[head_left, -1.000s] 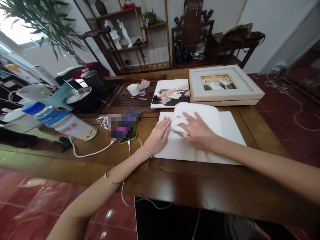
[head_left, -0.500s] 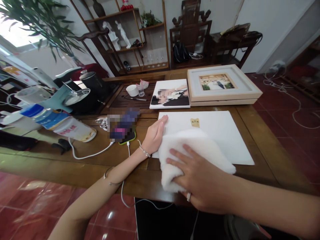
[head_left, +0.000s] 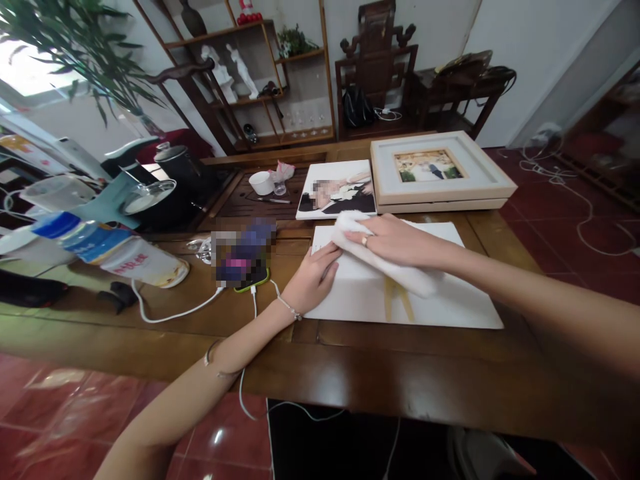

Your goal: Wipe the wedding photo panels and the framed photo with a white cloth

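Observation:
A flat white board lies on the wooden table, with yellowish strips showing on its lower middle. My left hand rests on the board's left edge, fingers stretched out and holding nothing. My right hand presses a fluffy white cloth onto the upper part of the board, its fingers gripping the folded fabric. The cloth hides the board's centre. Just behind the board sits a photo print, and right of that a pale wooden picture frame.
At the left stand a blue-capped bottle, a dark pot and a phone on a white cable. A white cup is on the tea tray. Shelves and a chair are behind.
My right hand has pushed the cloth from the board's near edge to its far side, uncovering the yellowish strips. My left hand has shifted slightly, its fingers now over the board's edge.

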`<action>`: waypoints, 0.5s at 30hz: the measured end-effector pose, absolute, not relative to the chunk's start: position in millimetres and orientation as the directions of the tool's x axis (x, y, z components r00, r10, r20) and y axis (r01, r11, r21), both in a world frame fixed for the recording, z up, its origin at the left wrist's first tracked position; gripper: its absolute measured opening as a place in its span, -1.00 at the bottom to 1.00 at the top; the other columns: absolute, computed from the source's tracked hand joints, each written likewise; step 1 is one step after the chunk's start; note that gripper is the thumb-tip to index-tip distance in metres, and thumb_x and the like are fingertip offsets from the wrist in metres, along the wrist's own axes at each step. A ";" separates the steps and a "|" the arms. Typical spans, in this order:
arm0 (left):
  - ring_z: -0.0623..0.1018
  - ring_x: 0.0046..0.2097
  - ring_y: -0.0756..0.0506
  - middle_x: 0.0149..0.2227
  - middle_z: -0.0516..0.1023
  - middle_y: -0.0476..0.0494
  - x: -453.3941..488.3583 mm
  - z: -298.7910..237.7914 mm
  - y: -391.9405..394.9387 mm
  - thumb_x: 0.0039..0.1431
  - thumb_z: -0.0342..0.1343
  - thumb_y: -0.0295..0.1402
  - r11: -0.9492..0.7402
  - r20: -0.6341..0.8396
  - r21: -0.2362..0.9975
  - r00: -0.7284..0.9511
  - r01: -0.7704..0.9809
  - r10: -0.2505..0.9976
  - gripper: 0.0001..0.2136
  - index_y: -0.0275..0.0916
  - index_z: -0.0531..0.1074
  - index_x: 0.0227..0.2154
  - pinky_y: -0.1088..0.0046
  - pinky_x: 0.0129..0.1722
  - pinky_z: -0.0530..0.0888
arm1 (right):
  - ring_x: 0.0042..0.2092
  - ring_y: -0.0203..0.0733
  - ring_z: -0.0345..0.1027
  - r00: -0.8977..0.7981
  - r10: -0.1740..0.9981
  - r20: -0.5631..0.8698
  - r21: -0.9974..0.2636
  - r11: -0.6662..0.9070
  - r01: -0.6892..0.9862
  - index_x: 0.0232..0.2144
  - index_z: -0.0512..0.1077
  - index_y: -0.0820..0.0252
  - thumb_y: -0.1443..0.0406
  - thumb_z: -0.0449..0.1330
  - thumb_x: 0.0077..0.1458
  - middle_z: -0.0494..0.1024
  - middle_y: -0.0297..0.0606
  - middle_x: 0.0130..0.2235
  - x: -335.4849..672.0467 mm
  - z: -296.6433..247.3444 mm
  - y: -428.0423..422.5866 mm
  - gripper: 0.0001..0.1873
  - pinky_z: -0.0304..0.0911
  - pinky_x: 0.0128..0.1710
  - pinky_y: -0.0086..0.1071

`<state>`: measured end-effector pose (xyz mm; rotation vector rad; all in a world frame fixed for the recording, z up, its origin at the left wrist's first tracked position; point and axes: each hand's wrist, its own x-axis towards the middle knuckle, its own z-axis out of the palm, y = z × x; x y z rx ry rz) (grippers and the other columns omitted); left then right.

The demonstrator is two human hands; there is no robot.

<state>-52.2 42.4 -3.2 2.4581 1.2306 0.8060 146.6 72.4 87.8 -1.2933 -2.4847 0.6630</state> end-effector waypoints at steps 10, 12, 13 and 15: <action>0.48 -0.04 -0.18 -0.16 0.53 -0.23 -53.0 -0.5 43.6 0.23 -0.09 -0.48 -0.631 0.394 0.438 0.494 0.640 0.775 -0.76 -0.27 0.44 -0.13 0.11 0.04 0.38 | -0.12 -0.12 0.37 -0.723 0.688 -0.054 -0.546 0.586 0.599 -0.17 0.42 0.24 0.10 -0.06 0.23 0.51 -0.12 -0.08 86.6 88.5 112.6 -0.60 0.22 -0.12 -0.32; 0.48 -0.04 -0.18 -0.15 0.53 -0.23 -53.5 -1.2 43.6 0.23 -0.09 -0.47 -0.634 0.399 0.435 0.494 0.640 0.773 -0.74 -0.27 0.43 -0.10 0.11 0.03 0.39 | -0.12 -0.10 0.38 -0.724 0.686 -0.069 -0.528 0.591 0.610 -0.19 0.44 0.25 0.10 -0.05 0.22 0.51 -0.11 -0.08 89.4 89.4 113.9 -0.60 0.22 -0.10 -0.31; 0.48 -0.03 -0.18 -0.13 0.52 -0.24 -53.8 -1.6 43.7 0.23 -0.09 -0.47 -0.636 0.400 0.433 0.496 0.638 0.770 -0.74 -0.27 0.42 -0.08 0.11 0.04 0.39 | -0.11 -0.10 0.38 -0.717 0.693 -0.072 -0.518 0.589 0.621 -0.20 0.44 0.25 0.10 -0.06 0.23 0.50 -0.11 -0.07 94.2 90.0 114.2 -0.60 0.22 -0.10 -0.31; 0.46 0.01 -0.17 -0.07 0.51 -0.26 -54.7 -2.9 43.9 0.24 -0.09 -0.47 -0.637 0.399 0.432 0.498 0.638 0.770 -0.72 -0.29 0.40 -0.04 0.11 0.08 0.36 | -0.10 -0.08 0.38 -0.695 0.715 -0.074 -0.499 0.577 0.647 -0.20 0.45 0.26 0.07 -0.07 0.23 0.50 -0.10 -0.06 109.7 91.6 113.9 -0.57 0.22 -0.09 -0.30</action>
